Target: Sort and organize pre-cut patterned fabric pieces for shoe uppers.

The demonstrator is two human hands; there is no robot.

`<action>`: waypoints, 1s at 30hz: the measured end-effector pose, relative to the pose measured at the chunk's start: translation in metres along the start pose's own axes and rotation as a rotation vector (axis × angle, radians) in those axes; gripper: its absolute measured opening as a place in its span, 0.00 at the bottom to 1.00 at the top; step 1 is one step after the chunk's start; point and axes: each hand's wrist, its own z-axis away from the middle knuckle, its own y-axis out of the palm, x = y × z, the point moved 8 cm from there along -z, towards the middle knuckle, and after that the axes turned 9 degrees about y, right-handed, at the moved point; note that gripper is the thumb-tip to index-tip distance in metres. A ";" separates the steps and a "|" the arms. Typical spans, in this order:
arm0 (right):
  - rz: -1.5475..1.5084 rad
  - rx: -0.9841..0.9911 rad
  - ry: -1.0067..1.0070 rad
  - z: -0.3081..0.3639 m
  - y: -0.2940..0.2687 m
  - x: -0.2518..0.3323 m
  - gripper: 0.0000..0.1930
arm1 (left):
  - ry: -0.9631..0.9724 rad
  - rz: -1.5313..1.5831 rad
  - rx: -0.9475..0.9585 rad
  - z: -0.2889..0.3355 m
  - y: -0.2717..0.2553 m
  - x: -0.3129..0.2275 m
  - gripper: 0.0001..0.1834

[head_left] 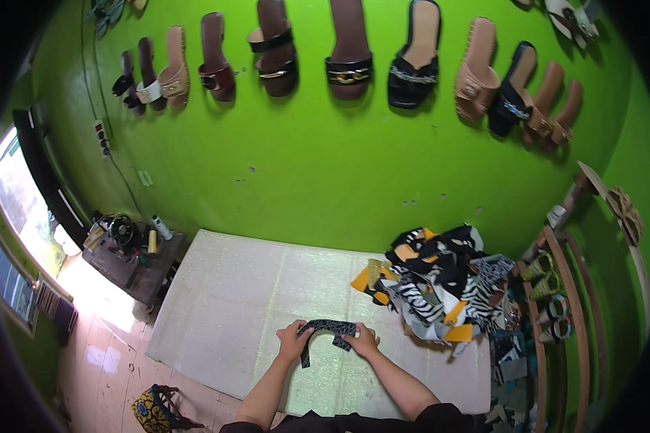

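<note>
Your left hand (292, 341) and right hand (365, 340) pinch opposite sides of the arch-shaped, black-and-grey patterned cutout (330, 325), which spans left to right between your fingers above the pale tabletop (224, 289), opening toward you. Farther right, zebra-print, black and yellow scraps (422, 303) lie heaped loose.

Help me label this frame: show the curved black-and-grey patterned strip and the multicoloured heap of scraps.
Curved black-and-grey patterned strip (331, 325): head view, middle of its arch.
Multicoloured heap of scraps (444, 281): head view, scraps near its middle.
</note>
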 end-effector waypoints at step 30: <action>0.111 -0.398 -0.007 -0.169 -0.018 0.144 0.27 | -0.024 -0.221 0.182 -0.214 0.023 0.118 0.37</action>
